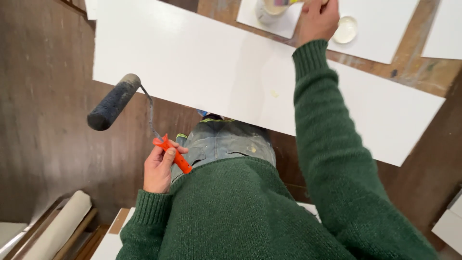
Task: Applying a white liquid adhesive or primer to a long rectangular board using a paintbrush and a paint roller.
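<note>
My left hand [159,168] grips the orange handle of a paint roller [114,102]; its dark sleeve sticks out to the upper left, over the brown floor. My right hand [317,19] reaches far across a long white board [202,62] and is closed on a small tool over a white pot [268,9] at the top edge. What the fingers hold is mostly cut off by the frame. Both arms wear a dark green knitted sweater.
A round white lid [345,30] lies on a white sheet right of the pot. More white panels [445,29] rest on a paint-stained wooden surface. Rolled pale material [62,224] lies at the lower left on the floor.
</note>
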